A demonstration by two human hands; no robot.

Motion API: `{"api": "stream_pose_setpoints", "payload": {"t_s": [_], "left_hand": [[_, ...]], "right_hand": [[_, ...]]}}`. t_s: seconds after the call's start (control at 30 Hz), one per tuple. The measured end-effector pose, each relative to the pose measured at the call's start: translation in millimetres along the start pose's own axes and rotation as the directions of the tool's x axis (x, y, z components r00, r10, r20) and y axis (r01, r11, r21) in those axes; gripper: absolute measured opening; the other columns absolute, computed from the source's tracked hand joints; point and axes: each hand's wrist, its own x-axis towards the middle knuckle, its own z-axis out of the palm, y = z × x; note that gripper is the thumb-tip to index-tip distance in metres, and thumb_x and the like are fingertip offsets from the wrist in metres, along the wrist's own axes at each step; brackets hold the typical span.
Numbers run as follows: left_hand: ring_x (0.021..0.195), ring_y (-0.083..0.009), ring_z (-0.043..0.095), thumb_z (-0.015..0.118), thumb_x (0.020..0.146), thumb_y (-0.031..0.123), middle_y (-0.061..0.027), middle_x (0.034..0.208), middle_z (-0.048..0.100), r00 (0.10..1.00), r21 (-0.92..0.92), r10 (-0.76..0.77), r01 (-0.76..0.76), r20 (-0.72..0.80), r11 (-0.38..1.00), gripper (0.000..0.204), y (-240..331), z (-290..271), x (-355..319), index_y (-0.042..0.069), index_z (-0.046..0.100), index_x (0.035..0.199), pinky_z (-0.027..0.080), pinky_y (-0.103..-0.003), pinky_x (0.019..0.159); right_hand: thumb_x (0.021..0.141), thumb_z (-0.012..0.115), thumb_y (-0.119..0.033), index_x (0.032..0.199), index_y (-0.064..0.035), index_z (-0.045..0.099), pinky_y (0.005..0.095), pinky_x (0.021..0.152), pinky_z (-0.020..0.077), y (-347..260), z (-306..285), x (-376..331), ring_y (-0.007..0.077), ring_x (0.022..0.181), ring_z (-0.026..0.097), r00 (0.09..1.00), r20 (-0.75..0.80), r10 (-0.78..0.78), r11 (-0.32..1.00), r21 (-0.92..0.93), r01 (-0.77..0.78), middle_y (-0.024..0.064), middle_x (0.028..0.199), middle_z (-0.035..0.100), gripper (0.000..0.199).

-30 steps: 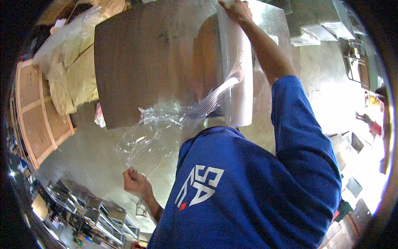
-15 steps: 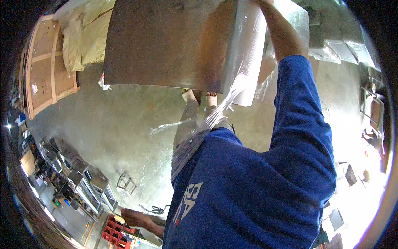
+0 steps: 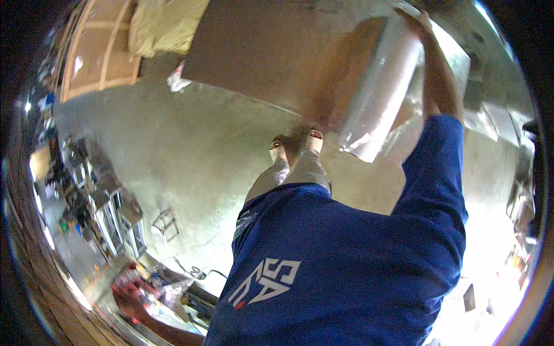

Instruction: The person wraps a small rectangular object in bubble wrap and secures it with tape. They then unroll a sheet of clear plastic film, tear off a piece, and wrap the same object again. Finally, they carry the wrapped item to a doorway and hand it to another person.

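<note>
A roll of clear plastic film (image 3: 384,86) lies at the upper right on a large, shiny brownish sheet (image 3: 277,52). Its near end reaches past the sheet's front edge. My right arm stretches forward along the roll, and my right hand (image 3: 416,26) is closed at its far end. At the lower left, my left hand (image 3: 126,297) is out to the side and blurred, in front of red crates and clear plastic. Its fingers are too smeared to show whether they hold anything. A shiny scrap of film (image 3: 245,220) clings at my left side.
A wooden-framed panel (image 3: 95,52) and yellowish wrapping (image 3: 167,26) stand at the upper left. A small metal frame (image 3: 165,225) is on the concrete floor (image 3: 202,150). Several metal frames (image 3: 109,216) crowd the left. Clear-wrapped pieces (image 3: 499,124) are at the right.
The film stretched from the roll toward my left side no longer shows. My left hand has swung farther left. The view has turned, and the roll appears farther right and more tilted.
</note>
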Motion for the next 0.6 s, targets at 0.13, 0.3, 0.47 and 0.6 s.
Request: {"api": "stream_pose_setpoints", "payload": {"t_s": [0.13,0.3,0.47,0.6], "left_hand": [[0.064,-0.0141,0.055,0.057,0.104,0.032,-0.0064,0.077,0.062,0.995,-0.144,0.018,-0.003,0.102,0.990,0.030,15,8,28,0.003,0.063,0.101,0.045,-0.029,0.057],[0.062,-0.0079,0.047,0.062,0.102,0.030,-0.0002,0.072,0.059,0.973,-0.044,0.190,-0.186,0.129,0.982,0.027,3,52,49,0.003,0.066,0.100,0.039,-0.026,0.055],[0.061,-0.0067,0.042,0.067,0.100,0.028,0.0017,0.071,0.058,0.955,-0.194,0.142,-0.092,0.261,0.977,0.026,1,80,74,0.003,0.068,0.103,0.035,-0.026,0.054],[0.062,-0.0065,0.042,0.067,0.099,0.026,0.0029,0.072,0.057,0.940,-0.363,0.209,-0.102,0.269,0.926,0.024,58,124,120,0.003,0.069,0.106,0.035,-0.025,0.055]], "right_hand": [[0.064,0.088,-0.062,0.132,0.0042,0.055,0.0446,0.092,0.0561,-55,5,-18,0.0353,0.102,0.071,0.936,0.248,-0.249,0.966,0.127,0.223,0.0242,0.118,0.069,0.100],[0.067,0.084,-0.065,0.102,0.0016,0.071,0.0477,0.081,0.0546,-158,40,-58,0.0359,0.095,0.072,0.725,0.546,-0.419,0.776,-0.199,0.599,0.0229,0.102,0.072,0.077],[0.077,0.079,-0.057,0.113,0.0021,0.070,0.0499,0.084,0.0533,-239,-20,-197,0.0390,0.091,0.070,0.527,0.588,-0.613,0.498,-0.230,0.836,0.0224,0.099,0.070,0.070],[0.073,0.085,-0.043,0.093,0.0005,0.067,0.0488,0.097,0.0457,-220,-109,-330,0.0400,0.099,0.062,0.648,0.631,-0.426,0.582,-0.358,0.731,0.0206,0.098,0.068,0.051]]}}
